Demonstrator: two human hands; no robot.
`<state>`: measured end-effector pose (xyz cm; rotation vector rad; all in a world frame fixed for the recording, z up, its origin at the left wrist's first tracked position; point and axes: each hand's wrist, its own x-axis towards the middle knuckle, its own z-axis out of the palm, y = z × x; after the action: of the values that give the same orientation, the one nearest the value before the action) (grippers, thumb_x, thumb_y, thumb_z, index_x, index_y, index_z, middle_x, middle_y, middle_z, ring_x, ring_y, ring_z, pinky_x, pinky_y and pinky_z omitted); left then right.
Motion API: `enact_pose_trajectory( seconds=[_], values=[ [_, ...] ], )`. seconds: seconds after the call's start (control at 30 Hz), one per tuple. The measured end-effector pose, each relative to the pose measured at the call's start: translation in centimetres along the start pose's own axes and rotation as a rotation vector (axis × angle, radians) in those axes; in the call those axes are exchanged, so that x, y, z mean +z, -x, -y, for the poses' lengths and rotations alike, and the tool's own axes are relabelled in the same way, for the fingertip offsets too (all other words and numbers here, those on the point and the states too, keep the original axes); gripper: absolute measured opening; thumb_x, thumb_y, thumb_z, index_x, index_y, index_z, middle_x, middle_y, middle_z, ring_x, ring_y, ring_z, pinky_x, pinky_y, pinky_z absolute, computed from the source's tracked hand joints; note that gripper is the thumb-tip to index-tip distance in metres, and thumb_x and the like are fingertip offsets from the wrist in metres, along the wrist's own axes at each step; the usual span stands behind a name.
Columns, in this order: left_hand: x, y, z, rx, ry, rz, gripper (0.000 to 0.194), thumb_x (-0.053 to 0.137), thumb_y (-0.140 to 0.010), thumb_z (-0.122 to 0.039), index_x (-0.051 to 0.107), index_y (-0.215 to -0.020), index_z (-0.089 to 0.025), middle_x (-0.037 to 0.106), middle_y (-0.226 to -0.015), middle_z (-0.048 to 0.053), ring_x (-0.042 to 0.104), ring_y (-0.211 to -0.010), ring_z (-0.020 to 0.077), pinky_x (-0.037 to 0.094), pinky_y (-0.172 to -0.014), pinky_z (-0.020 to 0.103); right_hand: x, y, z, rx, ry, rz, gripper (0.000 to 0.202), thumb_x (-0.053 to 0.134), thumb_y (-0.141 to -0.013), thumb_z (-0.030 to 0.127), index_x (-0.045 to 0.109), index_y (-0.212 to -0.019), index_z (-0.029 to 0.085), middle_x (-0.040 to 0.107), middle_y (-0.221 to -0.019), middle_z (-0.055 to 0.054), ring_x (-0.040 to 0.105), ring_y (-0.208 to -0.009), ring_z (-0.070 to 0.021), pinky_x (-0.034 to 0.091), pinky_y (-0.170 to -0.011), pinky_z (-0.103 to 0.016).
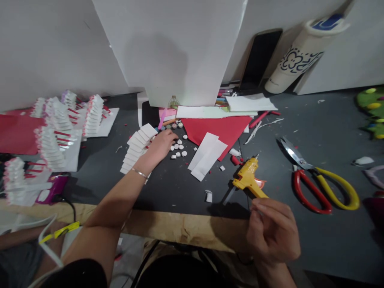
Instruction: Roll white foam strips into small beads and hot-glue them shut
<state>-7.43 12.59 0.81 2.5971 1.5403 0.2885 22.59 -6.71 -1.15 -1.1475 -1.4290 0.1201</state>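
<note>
White round pieces (177,149) lie scattered on the dark desk (324,132), far left of centre; the left hand (160,146) reaches them with fingers loosely curled, touching the nearest. Just left sits a white card stack (136,147). The right hand (271,232), near right, grips the yellow glue gun (249,179).

Yellow glue gun (248,180), small white discs (178,150)

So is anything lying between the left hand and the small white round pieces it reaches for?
Nothing visible. The left hand already lies at the edge of the small white round pieces, fingertips among them; the stack of white strips sits behind its wrist.
</note>
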Motion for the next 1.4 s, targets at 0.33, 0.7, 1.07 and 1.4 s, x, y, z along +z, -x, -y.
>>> enact_pose_trajectory(
  seconds=[0.33,0.7,1.07,1.4],
  values=[
    [0.4,-0.8,1.0,-0.042,0.004,-0.169,0.031,0.039,-0.09,-0.007,0.066,-0.104,-0.016,0.066,-0.104,0.014,0.063,-0.094,0.0239,0.053,-0.082,0.041,0.3,0.3,-0.2,-0.019,0.009,-0.021,0.024,0.06,-0.077,0.004,0.065,-0.095,0.019,0.066,-0.081,-0.003,0.062,-0.071,-0.0185,0.05,-0.059,-0.034],
    [0.1,-2.8,0.4,-0.025,0.057,-0.114,0.021,0.051,-0.094,-0.019,0.072,-0.09,-0.015,0.072,-0.095,0.011,0.064,-0.108,0.026,0.053,-0.089,0.04,0.4,0.6,-0.3,0.001,0.139,0.036,0.018,0.059,-0.079,0.009,0.064,-0.092,0.02,0.065,-0.08,-0.003,0.062,-0.071,-0.018,0.05,-0.06,-0.034],
    [-2.5,-2.0,-2.3,0.029,0.009,-0.087,0.026,0.045,-0.098,-0.024,0.069,-0.089,-0.017,0.071,-0.092,0.008,0.063,-0.097,0.0231,0.045,-0.088,0.037,0.5,0.6,-0.2,0.015,0.11,0.055,0.02,0.057,-0.08,0.008,0.065,-0.094,0.021,0.065,-0.078,-0.003,0.063,-0.07,-0.0191,0.051,-0.063,-0.036],
    [-0.4,2.5,-10.0,0.062,-0.091,0.094,0.037,0.047,-0.099,-0.044,0.064,-0.082,-0.015,0.067,-0.081,0.009,0.061,-0.084,0.0236,0.04,-0.075,0.035,0.4,-0.2,0.9,-0.091,-0.001,0.255,0.014,0.052,-0.09,0.013,0.062,-0.082,0.021,0.062,-0.067,-0.001,0.057,-0.061,-0.0155,0.047,-0.058,-0.031]
  ],
)
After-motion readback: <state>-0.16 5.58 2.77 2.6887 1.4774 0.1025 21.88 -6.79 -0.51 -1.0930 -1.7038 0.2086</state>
